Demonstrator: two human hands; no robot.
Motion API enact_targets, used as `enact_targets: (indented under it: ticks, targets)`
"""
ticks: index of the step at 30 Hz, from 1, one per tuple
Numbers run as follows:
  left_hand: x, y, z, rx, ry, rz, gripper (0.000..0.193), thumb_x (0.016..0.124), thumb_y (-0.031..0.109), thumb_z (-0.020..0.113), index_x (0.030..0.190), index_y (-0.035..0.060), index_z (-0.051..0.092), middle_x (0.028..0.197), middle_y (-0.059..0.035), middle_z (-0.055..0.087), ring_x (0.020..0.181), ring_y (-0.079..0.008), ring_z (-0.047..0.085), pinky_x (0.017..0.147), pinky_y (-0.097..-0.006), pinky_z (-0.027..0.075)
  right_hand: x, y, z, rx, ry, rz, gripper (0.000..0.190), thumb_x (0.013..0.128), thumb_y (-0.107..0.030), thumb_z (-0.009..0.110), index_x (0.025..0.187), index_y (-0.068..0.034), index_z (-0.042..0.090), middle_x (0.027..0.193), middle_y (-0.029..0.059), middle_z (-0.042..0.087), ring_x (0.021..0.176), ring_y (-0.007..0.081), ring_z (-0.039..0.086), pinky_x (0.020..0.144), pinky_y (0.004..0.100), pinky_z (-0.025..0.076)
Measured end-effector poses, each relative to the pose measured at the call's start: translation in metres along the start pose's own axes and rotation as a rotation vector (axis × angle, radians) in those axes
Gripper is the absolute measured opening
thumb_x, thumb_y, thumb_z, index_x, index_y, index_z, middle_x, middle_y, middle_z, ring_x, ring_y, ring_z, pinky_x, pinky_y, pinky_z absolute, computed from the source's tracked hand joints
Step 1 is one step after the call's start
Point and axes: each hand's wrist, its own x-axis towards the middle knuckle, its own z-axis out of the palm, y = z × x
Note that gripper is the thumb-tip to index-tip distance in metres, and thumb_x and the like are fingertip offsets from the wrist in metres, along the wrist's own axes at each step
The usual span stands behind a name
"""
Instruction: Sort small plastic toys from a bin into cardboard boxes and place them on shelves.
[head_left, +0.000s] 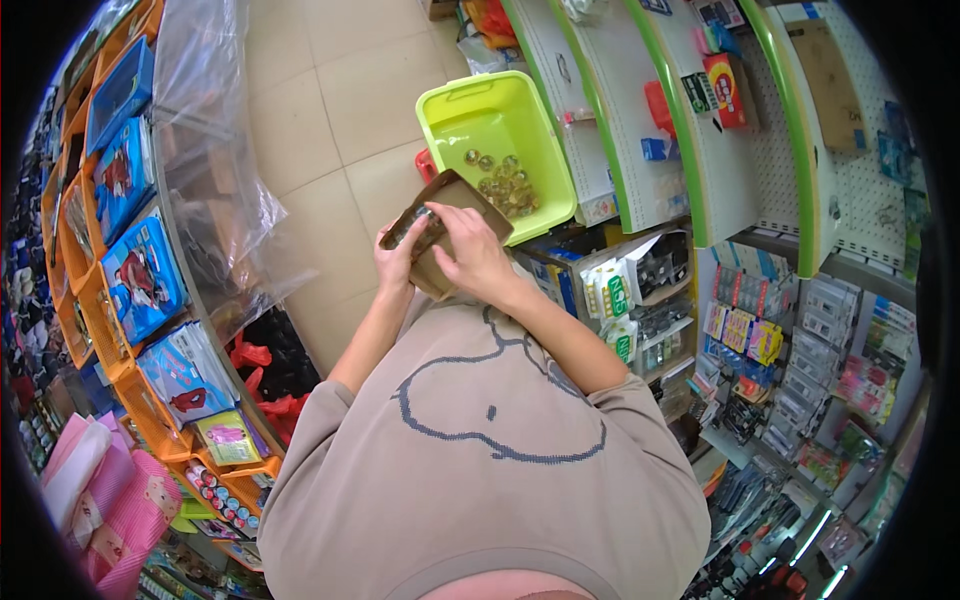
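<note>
A brown cardboard box (484, 201), open at the top and tilted, is held in front of my shirt. My left hand (394, 259) grips its left side from outside. Inside the box, my right hand (474, 251) has thumb and forefinger on either side of a small clear shiny piece (425, 213); the fingers partly hide it. Just beyond the box stands a lime-green plastic basin (551, 146). Several clear, amber-tinted round pieces (510, 187) lie loose on its floor, mostly toward the near end.
White shelves with green edges (611, 135) rise close on the right. Below them sits a carton of packaged goods (637, 277). On the left, orange baskets (101, 322) hold blue packets (142, 277), and clear plastic sheeting (217, 172) hangs beside the tiled floor (322, 150).
</note>
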Motion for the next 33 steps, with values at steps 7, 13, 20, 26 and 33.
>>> enact_targets:
  ticks: [7, 13, 20, 26, 33]
  targets:
    - [0.009, -0.002, -0.001, -0.124, 0.006, 0.057, 0.037, 0.083, 0.011, 0.081, 0.113, 0.0026, 0.063, 0.106, -0.0077, 0.069, 0.093, -0.0167, 0.068, 0.082, -0.0311, 0.056, 0.008, -0.003, -0.022, 0.078, -0.034, -0.028, 0.052, 0.085, -0.01, 0.067, 0.134, -0.001, 0.052, 0.132, 0.0209, 0.055, 0.118, 0.041, 0.056, 0.1, 0.0451, 0.048]
    - [0.006, 0.003, 0.004, -0.17, 0.117, 0.086, 0.041, 0.087, 0.013, 0.077, 0.123, 0.0017, 0.062, 0.117, -0.0098, 0.067, 0.102, -0.0208, 0.068, 0.087, -0.0371, 0.059, 0.017, 0.094, -0.079, 0.281, 0.426, 0.223, 0.014, 0.091, -0.011, 0.066, 0.102, -0.002, 0.069, 0.085, 0.0092, 0.069, 0.073, 0.0167, 0.066, 0.068, 0.0288, 0.052]
    - [-0.005, -0.011, 0.012, -0.214, 0.227, -0.015, 0.044, 0.09, 0.017, 0.074, 0.128, 0.0021, 0.057, 0.122, -0.0101, 0.065, 0.107, -0.0238, 0.067, 0.09, -0.0393, 0.059, -0.007, 0.341, -0.055, -0.148, 0.038, 0.727, 0.033, 0.087, -0.026, 0.067, 0.113, -0.006, 0.066, 0.095, 0.0155, 0.073, 0.096, 0.0347, 0.068, 0.086, 0.0456, 0.053]
    - [-0.024, -0.043, 0.033, -0.189, 0.27, -0.02, 0.048, 0.092, 0.019, 0.07, 0.134, 0.0025, 0.052, 0.126, -0.0114, 0.062, 0.111, -0.0246, 0.065, 0.095, -0.0399, 0.056, -0.025, 0.439, 0.014, -0.28, -0.369, 0.712, 0.036, 0.084, -0.02, 0.066, 0.115, -0.003, 0.065, 0.109, 0.0229, 0.068, 0.106, 0.0366, 0.065, 0.093, 0.0471, 0.051]
    - [-0.062, -0.082, 0.028, -0.175, 0.378, -0.087, 0.054, 0.094, 0.022, 0.066, 0.141, 0.0034, 0.046, 0.134, -0.0115, 0.057, 0.119, -0.0262, 0.06, 0.101, -0.0417, 0.053, -0.007, 0.491, 0.073, -0.418, -0.508, 0.677, 0.031, 0.084, -0.011, 0.066, 0.113, -0.002, 0.06, 0.122, 0.0201, 0.059, 0.117, 0.0384, 0.058, 0.098, 0.0472, 0.049]
